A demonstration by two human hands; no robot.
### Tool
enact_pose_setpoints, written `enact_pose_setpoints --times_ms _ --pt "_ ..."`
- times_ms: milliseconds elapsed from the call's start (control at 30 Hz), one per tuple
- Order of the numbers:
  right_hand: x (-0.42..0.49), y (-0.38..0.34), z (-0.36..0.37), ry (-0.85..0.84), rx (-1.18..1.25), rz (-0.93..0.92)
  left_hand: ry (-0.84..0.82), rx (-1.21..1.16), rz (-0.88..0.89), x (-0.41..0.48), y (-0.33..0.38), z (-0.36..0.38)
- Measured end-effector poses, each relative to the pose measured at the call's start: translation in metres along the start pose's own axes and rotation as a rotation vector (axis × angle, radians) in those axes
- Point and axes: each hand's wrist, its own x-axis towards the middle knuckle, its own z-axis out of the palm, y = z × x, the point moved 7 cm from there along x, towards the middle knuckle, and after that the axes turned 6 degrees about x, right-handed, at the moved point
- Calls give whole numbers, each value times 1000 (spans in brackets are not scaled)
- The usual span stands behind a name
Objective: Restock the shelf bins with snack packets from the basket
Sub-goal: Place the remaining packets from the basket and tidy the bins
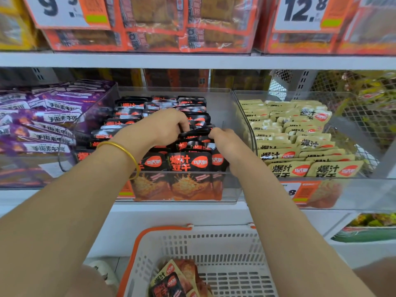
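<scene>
One view only: head camera, wide-angle. Faces forward, tilted down, close to clear bin (233, 187) at mid-frame. At top edge upper shelf (192, 61), at bottom edge basket (214, 249).

I'm seeing a 9.9 price card (57, 9) upper left, a 12.8 card (300, 11) upper right, orange boxed packs (214, 24) btwn them, wire mesh (364, 108) mid right.

Bins (227, 185) were clear hard plastic, smooth and glossy. Black packets (188, 166) showed shiny, creased film. Purple packets (53, 116) at the shelf's left end looked glossy too. Tan packets (310, 144) at the right looked duller, near matt. Shelf (192, 61) edge was smooth grey painted metal. Mesh (368, 112) behind was wire. Basket (225, 254) was matt white slotted plastic with an orange rim. Bangle (126, 151) was polished yellow metal.
</scene>
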Motion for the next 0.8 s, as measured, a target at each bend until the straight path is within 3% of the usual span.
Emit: enact_pose_setpoints --times_ms 267,633,800 --pt "-1 4 2 -38 21 -43 -19 123 -60 4 0 -1" --pt "-17 -7 2 -69 -96 -122 276 2 66 1 -2 -12" --pt "-9 -6 6 -117 -143 -50 196 -14 72 6 2 -9"
